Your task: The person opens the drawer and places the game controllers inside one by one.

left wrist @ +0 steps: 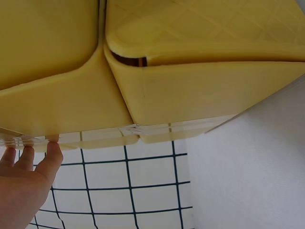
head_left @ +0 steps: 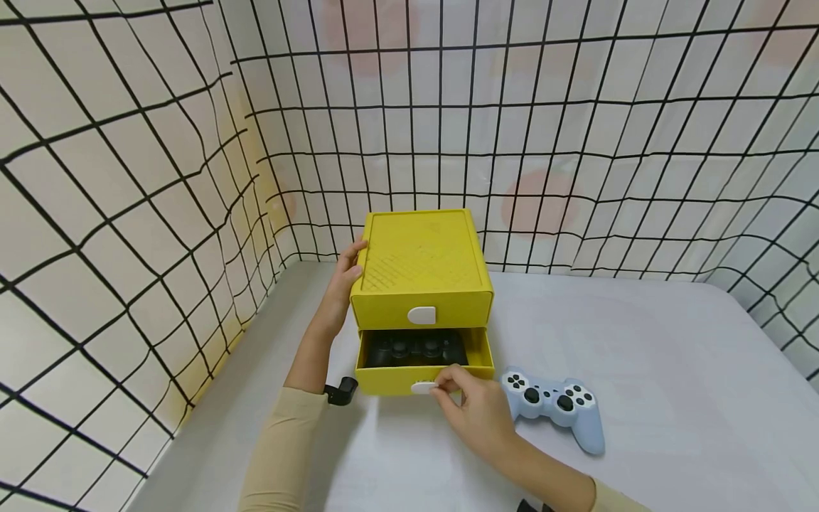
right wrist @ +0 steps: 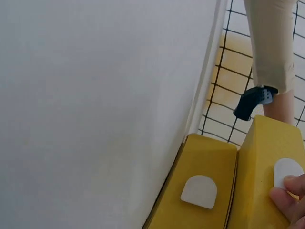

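A yellow two-drawer box [head_left: 419, 249] stands on the white table. Its lower drawer [head_left: 387, 382] is pulled partly out, and a black game controller [head_left: 416, 350] lies inside. My right hand [head_left: 476, 416] pinches the white handle [head_left: 422, 387] of that drawer between thumb and finger; the right wrist view shows the same pinch on the handle [right wrist: 286, 171]. The upper drawer, with its own white handle [head_left: 421, 315], is closed. Against the box's left side my left hand [head_left: 339, 291] rests, its fingertips touching the yellow wall, as the left wrist view also shows [left wrist: 28, 186].
A light-blue game controller [head_left: 553, 404] lies on the table [head_left: 672, 355] just right of the drawer, close to my right hand. Black wire grid panels [head_left: 544, 128] stand along the back and sides. A black wrist device [head_left: 342, 392] sits on my left wrist.
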{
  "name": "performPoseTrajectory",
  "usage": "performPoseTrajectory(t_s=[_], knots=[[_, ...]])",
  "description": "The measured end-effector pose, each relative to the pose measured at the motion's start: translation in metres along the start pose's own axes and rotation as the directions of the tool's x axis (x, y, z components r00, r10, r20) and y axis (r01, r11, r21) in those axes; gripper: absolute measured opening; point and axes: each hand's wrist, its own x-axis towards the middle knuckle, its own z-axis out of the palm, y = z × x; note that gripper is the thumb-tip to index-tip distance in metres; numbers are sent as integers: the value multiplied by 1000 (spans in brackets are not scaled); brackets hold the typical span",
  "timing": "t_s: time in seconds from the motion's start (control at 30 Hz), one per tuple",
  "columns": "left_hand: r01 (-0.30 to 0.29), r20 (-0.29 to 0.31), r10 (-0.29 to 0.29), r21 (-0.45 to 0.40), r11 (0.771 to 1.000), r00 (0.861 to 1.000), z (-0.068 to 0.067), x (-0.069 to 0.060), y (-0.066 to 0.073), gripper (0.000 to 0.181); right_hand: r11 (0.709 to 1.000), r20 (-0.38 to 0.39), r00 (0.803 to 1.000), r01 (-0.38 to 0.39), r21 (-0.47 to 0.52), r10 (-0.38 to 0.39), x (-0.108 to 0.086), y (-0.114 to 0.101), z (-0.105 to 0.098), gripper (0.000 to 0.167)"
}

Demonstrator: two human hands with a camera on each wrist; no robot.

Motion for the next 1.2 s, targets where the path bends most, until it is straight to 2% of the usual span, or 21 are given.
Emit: performPoseTrajectory(t_s=[0.33,0.7,1.2], knots=[[3,1,-3,-3,1000,1000,0,0,0,61,1000,-1,1000,-11,15,11,12,8,6,26],[0,0,0,1,1000,1000,0,1,0,62,995,36,994,-100,27,99,20,11,9,22],[-9,2,9,2,1000,1000,0,0,1,62,999,-17,999,-41,26,42,32,22,15,21]])
